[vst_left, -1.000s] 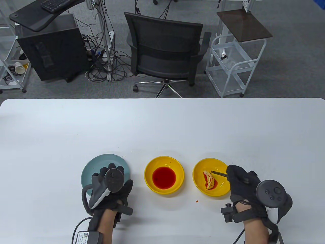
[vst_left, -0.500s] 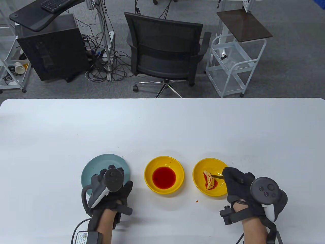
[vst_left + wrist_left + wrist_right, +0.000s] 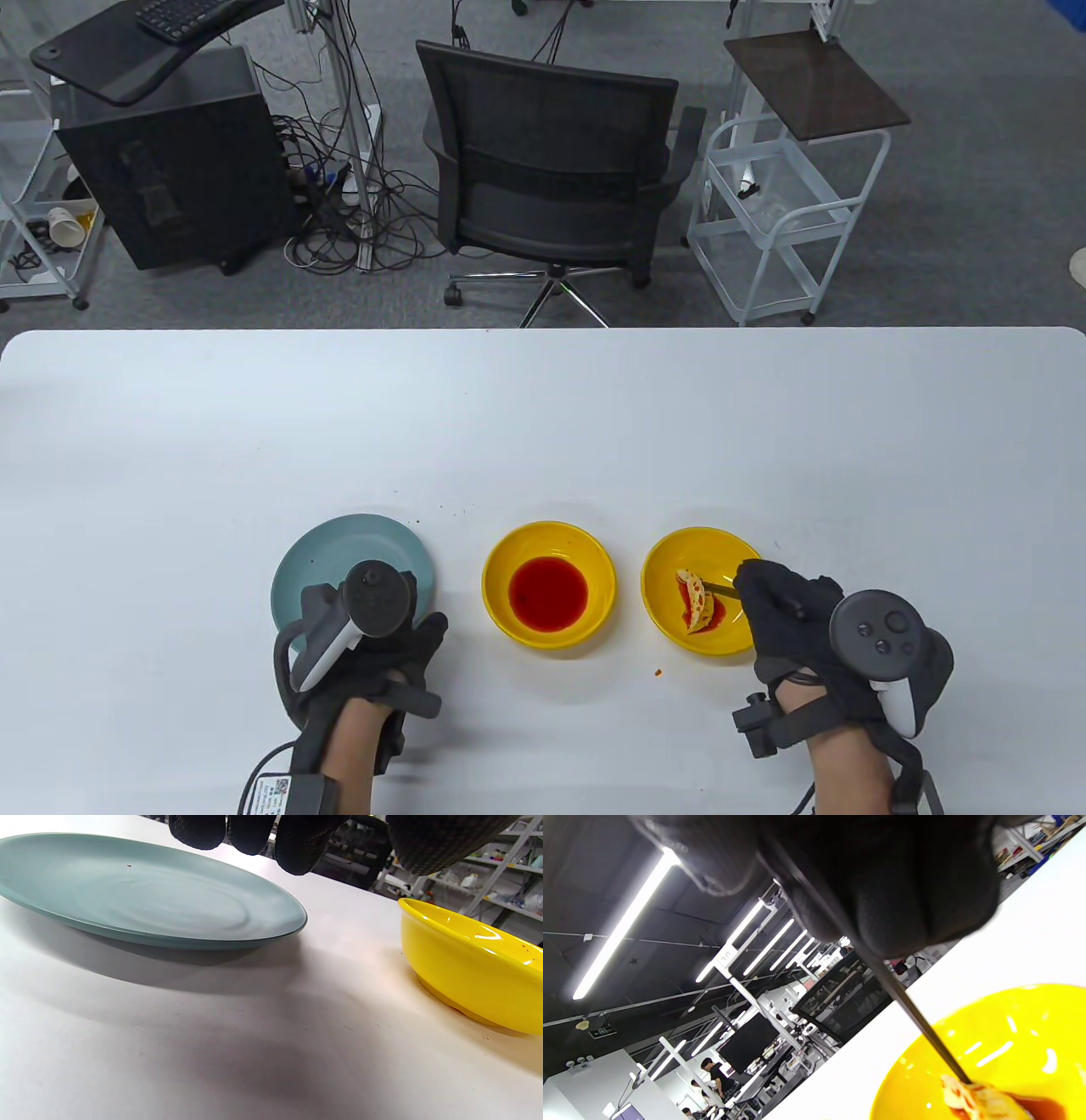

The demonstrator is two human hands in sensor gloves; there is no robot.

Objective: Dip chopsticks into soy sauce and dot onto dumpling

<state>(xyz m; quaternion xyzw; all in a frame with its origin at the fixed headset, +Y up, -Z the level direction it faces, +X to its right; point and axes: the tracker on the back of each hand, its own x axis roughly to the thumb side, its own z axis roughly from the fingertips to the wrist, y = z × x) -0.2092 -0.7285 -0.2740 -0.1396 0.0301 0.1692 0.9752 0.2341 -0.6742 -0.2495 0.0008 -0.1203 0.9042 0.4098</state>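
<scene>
The sauce bowl (image 3: pixel 549 585) sits mid-surface as the hub: the dumpling bowl (image 3: pixel 670 620) lies just to its right, so a dipped tip travels little. The right hand (image 3: pixel 785 611) pinches the chopsticks (image 3: pixel 719 585) in curled fingers, angled down so their tips touch the dumpling (image 3: pixel 696 601), which lies in red sauce, probably mid-dot. The left hand (image 3: pixel 373 632) holds nothing, its fingers loosely bent, hovering over the near edge of the teal plate (image 3: pixel 339 543) to the sauce bowl's left, seemingly idle.
</scene>
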